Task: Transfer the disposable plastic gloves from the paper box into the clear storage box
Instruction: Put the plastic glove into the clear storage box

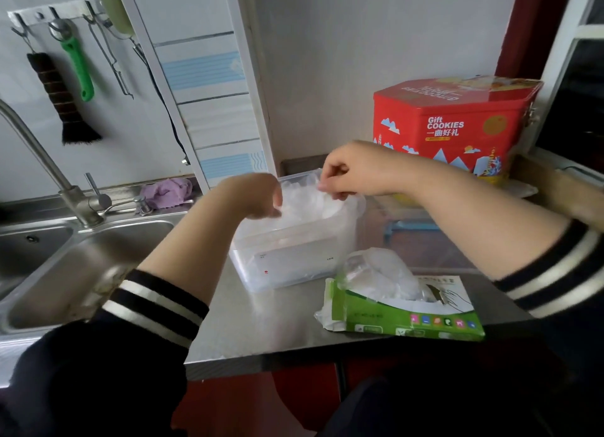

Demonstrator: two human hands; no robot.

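Seen from the head camera, two bare hands meet over a clear storage box (291, 257) standing on a steel counter (261, 332). The left hand (255, 196) reaches into the box's open top from the left side, its fingers curled down into a crumpled mass of disposable plastic gloves (307, 201) that fills the box to the rim; the fingertips are hidden in the film, so the exact grip cannot be told. The right hand (349, 172) hovers above the box's far right corner, fingertips pinching a fold of the same gloves. Nearer the person than the right hand, below its forearm, lies a green and white paper box (405, 315), flat on the counter, with more gloves bulging from its torn top. Beyond the right hand stands a red cookie tin (457, 123). Left of the left hand are a steel sink (65, 273) and its tap (42, 162), with a purple cloth (170, 191) behind.
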